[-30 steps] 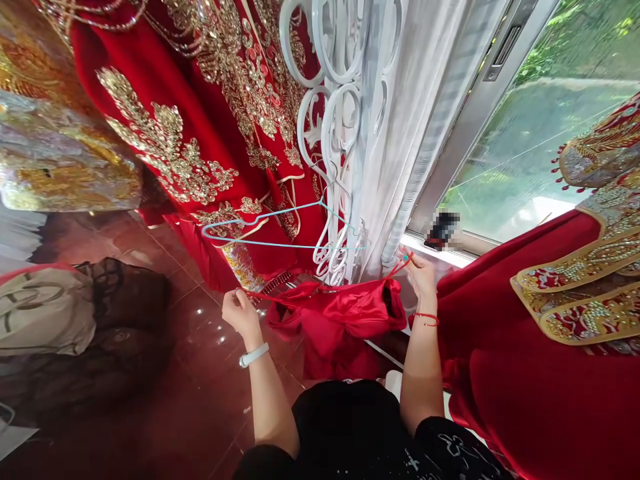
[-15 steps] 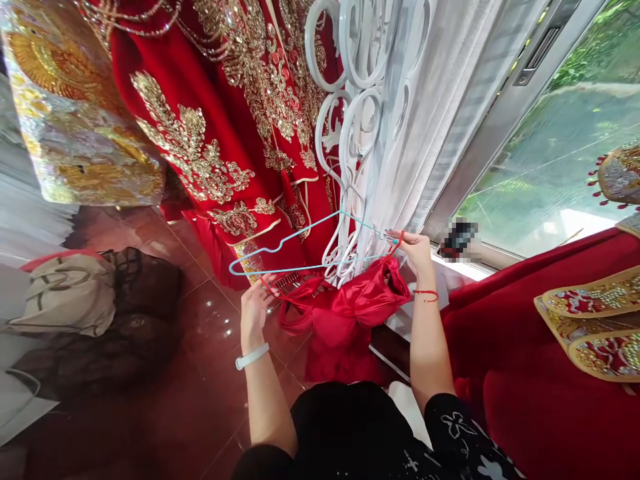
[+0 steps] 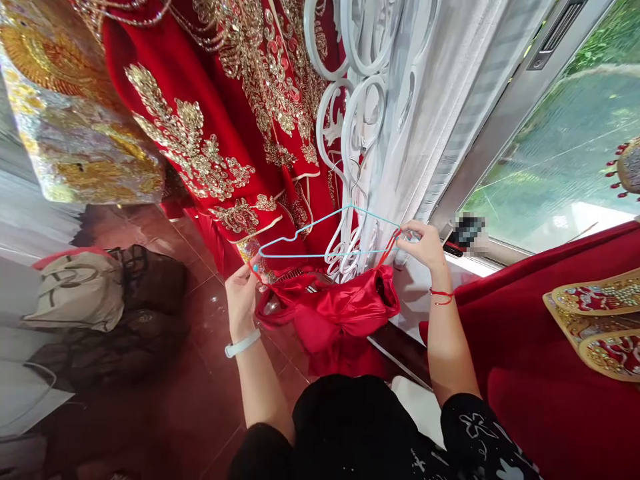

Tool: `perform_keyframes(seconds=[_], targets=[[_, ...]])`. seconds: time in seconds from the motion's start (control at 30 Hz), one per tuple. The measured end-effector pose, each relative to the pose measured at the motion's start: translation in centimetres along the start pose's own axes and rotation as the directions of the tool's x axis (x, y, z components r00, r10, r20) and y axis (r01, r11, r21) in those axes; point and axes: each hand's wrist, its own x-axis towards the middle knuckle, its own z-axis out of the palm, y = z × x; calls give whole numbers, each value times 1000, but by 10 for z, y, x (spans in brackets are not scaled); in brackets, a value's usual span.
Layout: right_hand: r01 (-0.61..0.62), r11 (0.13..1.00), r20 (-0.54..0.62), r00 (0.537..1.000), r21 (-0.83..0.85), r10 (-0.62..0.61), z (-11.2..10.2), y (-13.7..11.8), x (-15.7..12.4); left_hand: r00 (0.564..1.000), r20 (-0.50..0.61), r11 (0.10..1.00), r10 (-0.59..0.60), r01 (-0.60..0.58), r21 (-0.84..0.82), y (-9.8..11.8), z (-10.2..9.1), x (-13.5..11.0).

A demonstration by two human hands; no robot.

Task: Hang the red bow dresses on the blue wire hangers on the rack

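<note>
Hands stood higher than before: left hand (image 3: 243,294) and right hand (image 3: 426,244) each pinched a red strap (image 3: 388,249) at the ends of the blue hanger (image 3: 300,255); the red garment (image 3: 340,308) hung just below it.

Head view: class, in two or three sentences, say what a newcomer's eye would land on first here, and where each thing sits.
The gown, red with gold embroidery, fills the upper left. At centre, the left hand and right hand pinch the straps of a red satin garment at the two ends of a blue hanger, in front of a white scrollwork rack. A bright window takes the upper right.
</note>
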Motion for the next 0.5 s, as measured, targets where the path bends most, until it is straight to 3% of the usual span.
perform_keyframes(seconds=[0.17, 0.23, 0.3, 0.37, 0.43, 0.5], targets=[[79, 995, 9, 997, -57, -79, -22, -1, 9, 993, 120, 989, 1, -19, 148, 36, 25, 24], [95, 992, 19, 995, -84, -94, -26, 1, 14, 976, 219, 980, -11, -33, 197, 48, 38, 30], [130, 984, 32, 991, -122, -127, -28, 4, 19, 920, 383, 970, -83, -13, 242, 56, 54, 33], [169, 971, 41, 986, -171, -165, -26, 7, 20, 837, 521, 956, -170, 10, 294, 57, 70, 33], [177, 948, -28, 981, -263, -191, -16, 6, 15, 799, 564, 935, -207, -9, 356, 54, 83, 32], [127, 928, -213, 954, -351, -212, 2, 0, 5, 833, 526, 884, -172, -105, 455, 49, 91, 29]])
